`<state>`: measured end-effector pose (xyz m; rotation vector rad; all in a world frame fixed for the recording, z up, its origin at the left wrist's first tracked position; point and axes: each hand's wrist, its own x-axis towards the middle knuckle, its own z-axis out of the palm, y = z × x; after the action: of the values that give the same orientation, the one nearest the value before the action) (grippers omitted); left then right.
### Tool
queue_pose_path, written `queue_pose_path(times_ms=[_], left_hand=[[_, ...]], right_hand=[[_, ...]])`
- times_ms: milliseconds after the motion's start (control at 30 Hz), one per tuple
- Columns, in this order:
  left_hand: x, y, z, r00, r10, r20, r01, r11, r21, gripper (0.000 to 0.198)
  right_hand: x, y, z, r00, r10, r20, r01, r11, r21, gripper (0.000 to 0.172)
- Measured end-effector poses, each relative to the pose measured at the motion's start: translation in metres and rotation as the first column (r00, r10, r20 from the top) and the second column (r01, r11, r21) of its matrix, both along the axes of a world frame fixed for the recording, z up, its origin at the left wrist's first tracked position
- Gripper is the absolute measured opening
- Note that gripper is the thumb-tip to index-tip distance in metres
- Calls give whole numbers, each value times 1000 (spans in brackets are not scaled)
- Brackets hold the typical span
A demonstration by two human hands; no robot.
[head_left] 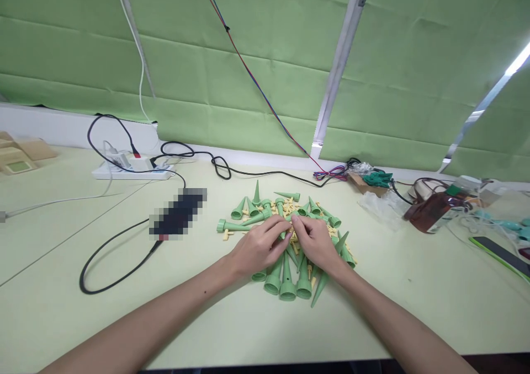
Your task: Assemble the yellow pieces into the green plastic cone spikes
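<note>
A pile of green plastic cone-shaped spikes (287,288) and small yellow plastic valve pieces (293,206) lies on the pale table. Over its middle, my left hand (263,242) is closed with its fingers curled round a green spike (282,234), mostly hidden by the hand. My right hand (315,240) meets it there, thumb and fingers pinched together close to the left fingertips. What sits in that pinch is too small and covered to make out. One spike (232,226) and a yellow piece (226,234) lie at the pile's left edge.
A blurred dark device (178,214) with a black cable lies left of the pile. Behind it sits a white power strip (132,170). At right are a brown bottle (434,213), a plastic bag (383,208) and a green-edged phone-like slab (503,258).
</note>
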<state>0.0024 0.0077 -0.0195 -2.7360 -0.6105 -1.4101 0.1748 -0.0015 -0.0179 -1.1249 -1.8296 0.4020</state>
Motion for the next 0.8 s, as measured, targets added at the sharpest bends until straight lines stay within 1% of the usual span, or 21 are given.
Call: queue_pose_path(times_ms=[233,400,567,800], left_hand=[[-2,1,-4,1000,13,-17,-13,1000,2,22],[-2,2,-6,1000,4,-10,-4,1000,1,17],[-2,2,-6,1000,0,5,0,999,-40,16],[-3,2,-5,1000,-14,-8,14,1000,-24,19]], right_hand=[[0,1,0,1000,-5,20,5,1000,12,44],[-1,0,0,1000,3,18,-3,1000,21,44],[-1,-1,0,1000,9,18,-10,999,30,44],[-2,-1,0,1000,13,14,-14,999,48,43]])
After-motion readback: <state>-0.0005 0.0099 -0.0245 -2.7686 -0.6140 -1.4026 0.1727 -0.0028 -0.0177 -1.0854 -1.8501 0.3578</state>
